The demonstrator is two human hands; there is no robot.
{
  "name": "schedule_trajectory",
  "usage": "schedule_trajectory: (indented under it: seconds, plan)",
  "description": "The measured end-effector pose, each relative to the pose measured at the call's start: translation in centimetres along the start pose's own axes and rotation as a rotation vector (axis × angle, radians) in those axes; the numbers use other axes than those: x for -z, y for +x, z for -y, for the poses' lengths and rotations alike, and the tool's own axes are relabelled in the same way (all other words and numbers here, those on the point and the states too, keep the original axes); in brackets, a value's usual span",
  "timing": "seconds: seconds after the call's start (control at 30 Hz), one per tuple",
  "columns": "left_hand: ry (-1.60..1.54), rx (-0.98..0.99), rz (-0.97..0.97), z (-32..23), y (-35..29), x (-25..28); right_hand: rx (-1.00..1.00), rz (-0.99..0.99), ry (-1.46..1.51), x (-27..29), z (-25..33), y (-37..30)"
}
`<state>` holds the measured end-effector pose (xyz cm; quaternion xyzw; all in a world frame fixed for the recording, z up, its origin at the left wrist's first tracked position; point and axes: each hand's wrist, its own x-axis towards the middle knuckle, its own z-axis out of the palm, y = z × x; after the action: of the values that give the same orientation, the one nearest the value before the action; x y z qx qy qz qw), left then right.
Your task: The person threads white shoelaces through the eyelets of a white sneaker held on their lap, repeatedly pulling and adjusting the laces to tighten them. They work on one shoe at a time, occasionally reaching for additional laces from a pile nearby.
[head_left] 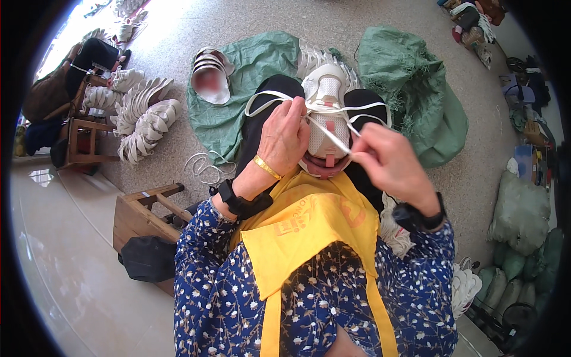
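A white shoe (327, 128) with a pink tongue strip and pinkish lining rests on my lap, toe pointing away from me. White shoelace (328, 134) runs across its upper and stretches taut between my hands. My left hand (282, 134), wearing a gold bracelet, is closed on the lace at the left of the shoe. To the right, my right hand (389, 159) pinches the lace near the shoe's opening; it is slightly blurred. Loops of lace stand out on both sides. A yellow apron (309, 220) covers my lap under the shoe's heel.
Green woven sacks (410, 101) lie on the floor ahead, one bearing stacked shoe parts (212, 76). Rows of white shoe uppers (148, 125) sit at the left. A wooden stool (146, 211) stands at my left, near a loose lace (205, 168). Bags (520, 205) line the right side.
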<state>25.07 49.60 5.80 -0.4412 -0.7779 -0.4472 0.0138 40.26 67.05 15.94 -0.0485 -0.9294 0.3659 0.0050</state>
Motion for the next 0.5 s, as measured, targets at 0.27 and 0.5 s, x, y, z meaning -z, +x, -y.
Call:
schedule_trajectory:
  seconds: [0.27, 0.5]
  plan:
    - [-0.292, -0.145, 0.208, -1.4, 3.1, 0.6, 0.162, -0.182, 0.155, -1.4, -2.3, 0.4]
    - [-0.526, -0.051, 0.535, -0.8, 4.8, -0.3, 0.199, -0.206, 0.259, -2.1, -2.5, 1.5]
